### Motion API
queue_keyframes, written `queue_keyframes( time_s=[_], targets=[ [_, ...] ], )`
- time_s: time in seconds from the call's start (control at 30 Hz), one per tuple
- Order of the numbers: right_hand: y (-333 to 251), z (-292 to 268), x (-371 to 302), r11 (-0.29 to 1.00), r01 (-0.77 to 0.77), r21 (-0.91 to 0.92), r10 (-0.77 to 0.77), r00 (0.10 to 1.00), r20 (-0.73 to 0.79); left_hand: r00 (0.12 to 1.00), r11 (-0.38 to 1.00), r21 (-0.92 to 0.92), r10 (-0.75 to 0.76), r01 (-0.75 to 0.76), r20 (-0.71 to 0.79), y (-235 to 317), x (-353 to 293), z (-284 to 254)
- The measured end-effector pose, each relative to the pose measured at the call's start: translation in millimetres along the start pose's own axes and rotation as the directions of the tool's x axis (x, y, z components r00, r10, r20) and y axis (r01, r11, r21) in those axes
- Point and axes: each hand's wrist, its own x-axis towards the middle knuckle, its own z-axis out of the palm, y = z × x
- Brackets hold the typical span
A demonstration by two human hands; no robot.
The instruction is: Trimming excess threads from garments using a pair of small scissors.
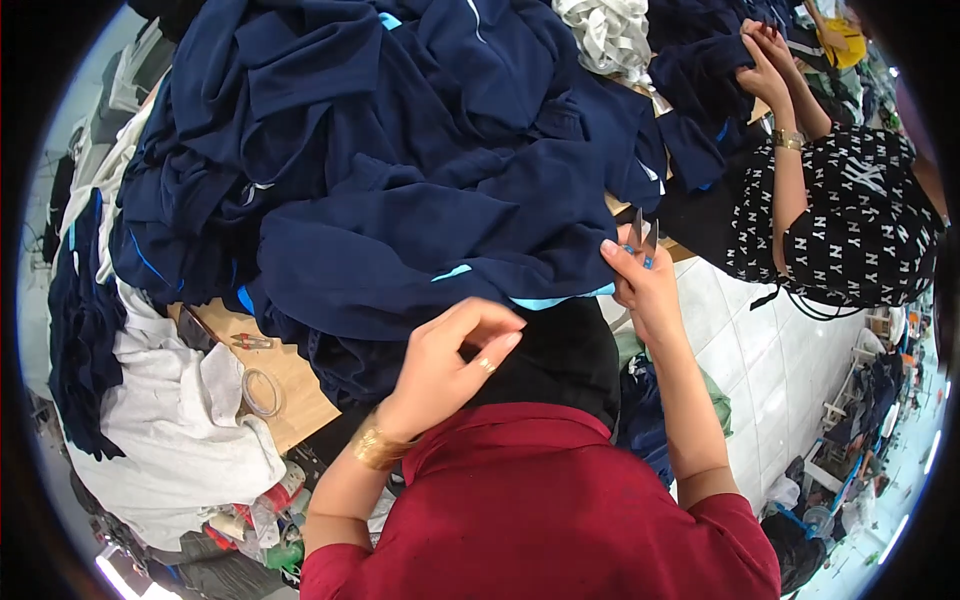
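In my right hand (648,295) is a pair of small thread snips (643,240), the bare blades pointing away from me and bits of blue showing at the grip. This hand is at the right edge of a navy blue garment (400,240), by a light blue strip (560,298) along its near edge. My left hand (450,355) is just in front of that edge. Its fingers curl toward the thumb with a gap between, and I see nothing in them. A small light blue patch (452,272) shows on the navy cloth beyond it.
More navy garments (300,90) are heaped across the table (300,395). White cloth (180,390) and a ring-shaped roll (262,391) lie at the left. A white bundle (605,35) sits at the far side. Another person (860,215) handles navy cloth at the right.
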Motion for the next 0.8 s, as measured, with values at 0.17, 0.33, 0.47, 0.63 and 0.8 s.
queue_keyframes(
  time_s=[0.17,0.33,0.47,0.63,0.8],
  targets=[
    [-16.0,22.8,-12.1,0.998,-0.026,0.064,0.021,0.996,0.081,0.984,0.992,-0.075,0.088,-0.101,-0.156,2.1,24.5,20.8],
    [-11.7,20.8,-11.2,0.993,0.076,-0.085,-0.090,0.982,-0.166,0.917,0.912,0.339,0.321,-0.231,-0.238,9.5,15.5,-4.3],
    [-34.7,-0.3,-8.0,0.963,0.269,-0.009,-0.261,0.926,-0.274,0.833,0.584,0.804,0.385,0.113,-0.397,-7.8,-2.8,-71.2],
    [-35.6,-15.9,3.6,0.882,0.402,-0.246,-0.456,0.859,-0.233,0.572,0.924,0.339,0.182,0.180,-0.800,-46.5,-48.3,-131.6],
    [-43.6,-10.6,9.1,0.843,0.395,-0.366,-0.480,0.859,-0.177,0.555,0.957,-0.235,-0.289,0.169,-0.780,-48.7,-45.6,-158.5]
  ],
)
